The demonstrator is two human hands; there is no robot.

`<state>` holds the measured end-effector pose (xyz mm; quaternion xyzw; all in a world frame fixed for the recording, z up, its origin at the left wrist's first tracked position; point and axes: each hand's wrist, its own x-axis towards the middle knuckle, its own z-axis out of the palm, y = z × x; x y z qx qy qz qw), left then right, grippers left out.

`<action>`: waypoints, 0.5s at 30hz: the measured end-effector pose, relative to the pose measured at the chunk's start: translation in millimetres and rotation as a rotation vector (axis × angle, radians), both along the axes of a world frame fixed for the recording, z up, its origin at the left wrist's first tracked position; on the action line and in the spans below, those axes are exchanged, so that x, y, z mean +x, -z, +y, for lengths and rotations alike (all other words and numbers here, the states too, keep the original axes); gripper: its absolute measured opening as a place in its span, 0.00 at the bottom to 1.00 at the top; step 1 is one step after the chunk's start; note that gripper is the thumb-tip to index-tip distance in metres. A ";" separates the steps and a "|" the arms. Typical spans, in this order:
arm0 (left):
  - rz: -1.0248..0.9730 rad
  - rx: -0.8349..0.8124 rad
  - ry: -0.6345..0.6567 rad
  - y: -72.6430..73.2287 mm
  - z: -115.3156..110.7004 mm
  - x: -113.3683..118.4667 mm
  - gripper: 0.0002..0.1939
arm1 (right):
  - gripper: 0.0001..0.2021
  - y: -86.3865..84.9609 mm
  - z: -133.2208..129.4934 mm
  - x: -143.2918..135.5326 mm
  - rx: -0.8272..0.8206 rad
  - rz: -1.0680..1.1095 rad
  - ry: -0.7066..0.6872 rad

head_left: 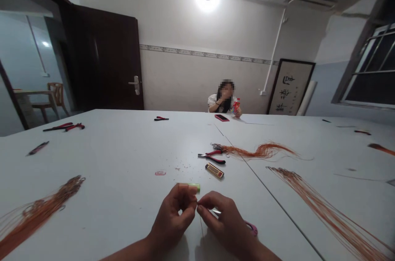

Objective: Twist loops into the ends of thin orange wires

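My left hand (pixel 176 211) and my right hand (pixel 226 215) meet fingertip to fingertip above the near part of the table. Both are closed in a pinch on a thin fishing line (pixel 201 226), which hangs down between them. Whatever else sits in the pinch is too small to make out. Just behind my left fingers lies a green object (pixel 195 188), partly covered. Beneath my right hand are scissors with a pink handle (pixel 253 228), mostly hidden. Pliers with red and black handles (pixel 216 158) and a gold, striped lighter-like object (pixel 214 170) lie farther out.
Bundles of fish hooks with orange line lie left (pixel 52 203), right (pixel 311 195) and beyond the pliers (pixel 262 151). More pliers (pixel 64 127) rest at far left. Across the white table (pixel 123 162) sits a person (pixel 220 102) holding a red bottle, near a phone (pixel 221 117).
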<state>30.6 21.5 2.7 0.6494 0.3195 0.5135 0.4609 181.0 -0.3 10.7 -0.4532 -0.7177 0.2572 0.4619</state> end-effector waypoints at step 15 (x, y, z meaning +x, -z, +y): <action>0.007 0.020 -0.044 3.8 5.8 -1.1 0.04 | 0.05 -4.8 0.7 -0.9 -0.067 0.110 -0.010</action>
